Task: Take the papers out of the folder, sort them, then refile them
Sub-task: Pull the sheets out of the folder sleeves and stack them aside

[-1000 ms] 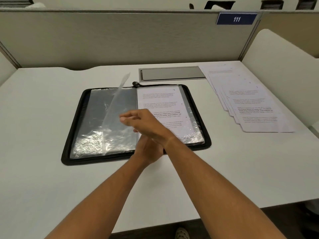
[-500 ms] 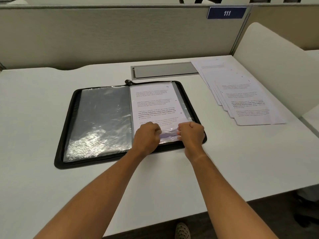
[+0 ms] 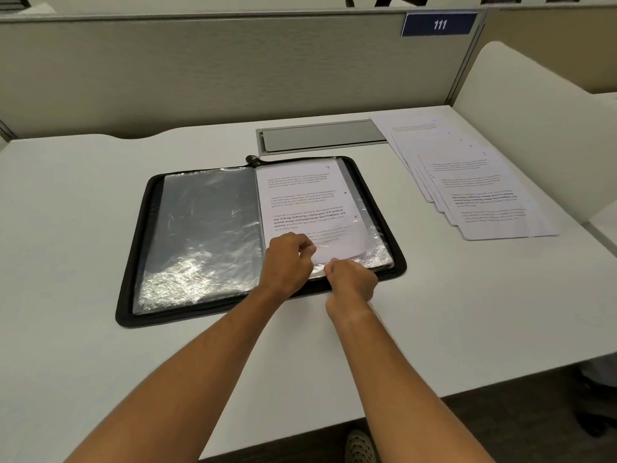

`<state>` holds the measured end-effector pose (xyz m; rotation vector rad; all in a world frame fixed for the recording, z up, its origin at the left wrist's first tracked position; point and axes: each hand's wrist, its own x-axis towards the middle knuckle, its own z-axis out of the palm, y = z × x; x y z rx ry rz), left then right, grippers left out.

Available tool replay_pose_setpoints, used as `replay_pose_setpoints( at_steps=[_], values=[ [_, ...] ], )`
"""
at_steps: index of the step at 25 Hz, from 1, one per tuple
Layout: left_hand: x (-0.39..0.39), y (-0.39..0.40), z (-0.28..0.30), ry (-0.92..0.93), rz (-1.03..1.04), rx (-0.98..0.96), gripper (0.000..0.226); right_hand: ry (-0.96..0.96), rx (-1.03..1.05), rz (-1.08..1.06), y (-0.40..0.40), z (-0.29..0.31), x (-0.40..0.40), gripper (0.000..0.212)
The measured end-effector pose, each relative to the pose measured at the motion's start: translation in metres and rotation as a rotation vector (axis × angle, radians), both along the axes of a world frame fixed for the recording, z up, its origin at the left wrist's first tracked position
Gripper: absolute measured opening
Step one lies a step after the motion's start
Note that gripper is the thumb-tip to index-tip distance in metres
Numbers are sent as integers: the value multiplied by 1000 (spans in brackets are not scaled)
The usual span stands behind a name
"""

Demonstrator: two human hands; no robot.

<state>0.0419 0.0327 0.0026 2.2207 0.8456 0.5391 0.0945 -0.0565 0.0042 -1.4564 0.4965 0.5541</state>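
Note:
A black zip folder [image 3: 133,262] lies open on the white desk, its clear plastic sleeves spread left and right. The right-hand sleeve [image 3: 374,248] holds a printed sheet [image 3: 307,202] marked 9 at its top corner. My left hand [image 3: 287,259] has its fingers curled at the sheet's near edge, pinching it. My right hand [image 3: 350,279] pinches the sleeve's near edge just right of it. The left sleeves [image 3: 207,228] look empty. A fanned stack of printed papers [image 3: 474,182] lies on the desk to the right.
A grey cable-tray lid [image 3: 320,138] sits flush in the desk behind the folder. A beige partition with a blue 111 sign [image 3: 439,25] closes the back. A white side divider [image 3: 534,128] stands at the right. My shoe [image 3: 359,446] shows below the desk edge.
A sleeve that stood half turned one second ago now lies flat on the left. Both hands came to the near edge of the right sleeve, then moved closer together.

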Motion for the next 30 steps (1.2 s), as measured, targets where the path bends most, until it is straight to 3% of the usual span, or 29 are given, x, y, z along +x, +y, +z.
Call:
replay_pose_setpoints(
  at_steps=[3,6,20,25,28,30],
  values=[
    [-1,-1,1,10,-31,17,14,118,130,-130,8,3,-2,7],
    [-2,-1,-1,20,-50,32,14,165,236,-181,15,5,5,11],
    [-62,-10,-10,184,-34,198,32,19,16,-147,-62,-2,-60,12],
    [-84,-15,-13,249,-22,181,37,-7,118,-60,-78,4,-82,4],
    [-95,-19,-12,315,-67,220,40,-15,211,-21,-69,6,-81,33],
    [-102,-20,-12,377,-74,253,44,-20,235,-13,-71,9,-80,38]
  ],
)
